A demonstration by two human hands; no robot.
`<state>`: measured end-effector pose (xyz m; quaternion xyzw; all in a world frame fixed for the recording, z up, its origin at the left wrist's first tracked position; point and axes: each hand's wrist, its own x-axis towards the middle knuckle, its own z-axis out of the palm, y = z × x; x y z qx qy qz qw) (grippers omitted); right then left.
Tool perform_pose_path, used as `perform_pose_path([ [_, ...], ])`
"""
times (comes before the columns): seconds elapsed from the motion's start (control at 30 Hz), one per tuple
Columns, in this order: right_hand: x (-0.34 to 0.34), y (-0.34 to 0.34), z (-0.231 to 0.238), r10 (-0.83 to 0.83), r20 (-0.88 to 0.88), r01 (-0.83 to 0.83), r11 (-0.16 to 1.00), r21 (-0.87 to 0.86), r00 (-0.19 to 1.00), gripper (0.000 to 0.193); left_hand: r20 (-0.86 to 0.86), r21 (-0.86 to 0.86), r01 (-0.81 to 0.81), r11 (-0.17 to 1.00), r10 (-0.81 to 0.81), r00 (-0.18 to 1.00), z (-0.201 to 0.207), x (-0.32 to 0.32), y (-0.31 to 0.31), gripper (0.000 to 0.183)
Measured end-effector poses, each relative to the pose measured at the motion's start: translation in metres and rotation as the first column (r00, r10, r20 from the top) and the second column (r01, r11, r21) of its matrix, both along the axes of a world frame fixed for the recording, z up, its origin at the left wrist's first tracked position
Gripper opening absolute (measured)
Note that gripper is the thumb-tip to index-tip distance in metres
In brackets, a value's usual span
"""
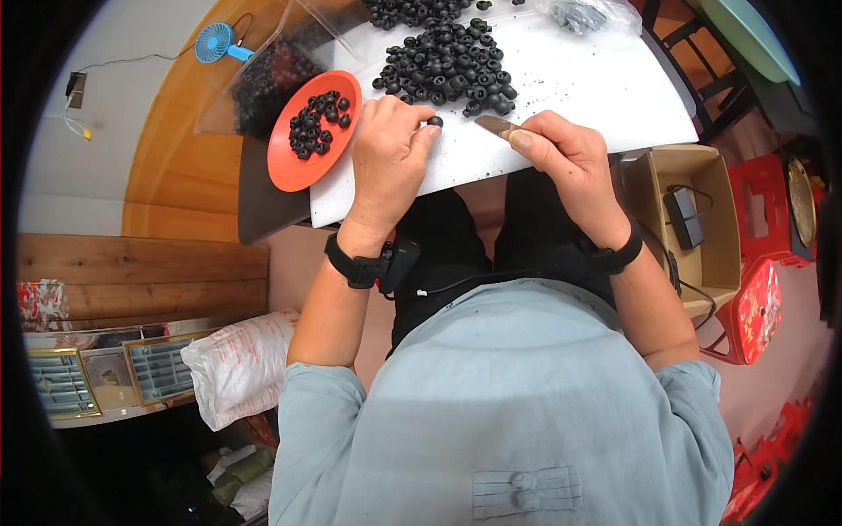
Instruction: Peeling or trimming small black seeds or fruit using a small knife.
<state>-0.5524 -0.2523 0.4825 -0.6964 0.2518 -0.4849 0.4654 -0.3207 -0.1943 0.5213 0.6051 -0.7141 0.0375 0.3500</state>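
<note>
My left hand (pixel 384 167) pinches a small round black part (pixel 436 121) between thumb and fingertips, above the near side of a white board (pixel 614 101). A short-bladed knife (pixel 494 124) is in my right hand (pixel 570 162), its blade pointing left toward that part but apart from it. Just beyond both hands lies a heap of round black parts (pixel 447 66), some showing a hole. An orange-red dish (pixel 285 167) beside my left hand holds several more of them. My left fingers partly hide the pinched part.
Behind the dish stands a clear bin (pixel 263 83) of dark pieces. A small blue fan (pixel 213 42) is at the far left. Clear plastic bags (pixel 592 16) lie at the back right. To the right are a cardboard box (pixel 728 210) with a black adapter and a red stool (pixel 754 311).
</note>
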Motion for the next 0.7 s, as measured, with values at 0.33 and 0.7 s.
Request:
perform_pose_path([
  [0.33, 0.012, 0.002, 0.009, -0.108, -0.13, 0.104, 0.994, -0.039, 0.986, 0.027, -0.525, 0.049, 0.125, 0.991, -0.081, 0.847, -0.008, -0.009, 0.013, 0.015],
  [0.7, 0.015, 0.007, 0.013, -0.232, -0.277, 0.176, 0.961, -0.213, 0.932, 0.031, -0.96, 0.007, 0.39, 0.921, -0.103, 0.26, -0.011, -0.016, 0.018, 0.025],
])
